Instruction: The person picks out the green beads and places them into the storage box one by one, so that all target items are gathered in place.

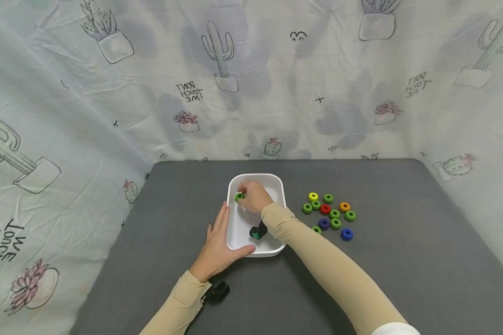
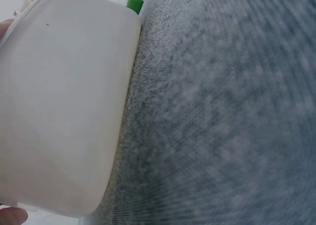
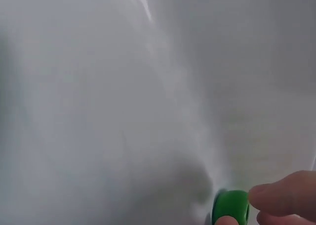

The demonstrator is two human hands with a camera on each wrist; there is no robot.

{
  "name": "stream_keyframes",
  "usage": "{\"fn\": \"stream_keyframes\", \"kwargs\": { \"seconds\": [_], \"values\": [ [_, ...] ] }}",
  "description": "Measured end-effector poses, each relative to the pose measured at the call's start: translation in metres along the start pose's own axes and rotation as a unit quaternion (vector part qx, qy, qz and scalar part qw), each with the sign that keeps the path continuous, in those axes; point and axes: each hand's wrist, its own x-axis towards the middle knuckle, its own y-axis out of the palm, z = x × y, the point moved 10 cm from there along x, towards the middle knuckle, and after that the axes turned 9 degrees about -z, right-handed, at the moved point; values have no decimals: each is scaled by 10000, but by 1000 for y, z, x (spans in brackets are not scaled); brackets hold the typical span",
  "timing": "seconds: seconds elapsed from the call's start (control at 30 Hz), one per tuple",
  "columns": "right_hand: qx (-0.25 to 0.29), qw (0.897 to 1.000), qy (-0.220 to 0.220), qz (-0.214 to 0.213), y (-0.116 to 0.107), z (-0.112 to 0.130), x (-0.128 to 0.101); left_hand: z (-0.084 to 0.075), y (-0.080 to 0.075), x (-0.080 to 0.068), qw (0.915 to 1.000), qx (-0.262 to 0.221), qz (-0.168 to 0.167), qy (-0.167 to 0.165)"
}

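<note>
Right hand (image 1: 254,197) is inside the white tub (image 1: 276,184), fingertips pinching a green ring (image 1: 239,197) just above the floor. Left hand (image 1: 220,244), fingers straight, braces the tub's side. Looks like drop-off time, so next: let go, then grab another from the pile (image 1: 329,214).

Grey felt-topped table (image 1: 402,242), pale cactus-print cloth backdrop (image 1: 276,83) draped on all sides, soft even light

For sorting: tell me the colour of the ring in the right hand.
Green ring; clearest in the right wrist view.

green ring (image 3: 230,208) cut by bottom edge, white tray (image 2: 59,106) cropped, one ring (image 1: 316,229) half behind sleeve
</note>
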Motion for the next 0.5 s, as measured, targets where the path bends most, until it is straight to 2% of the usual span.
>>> {"fn": "stream_keyframes", "kwargs": {
  "seconds": [0.5],
  "values": [
    [171,9996,89,-185,-15,10,-9,-2,-2,-1,10000,1,4,59]
  ]
}}
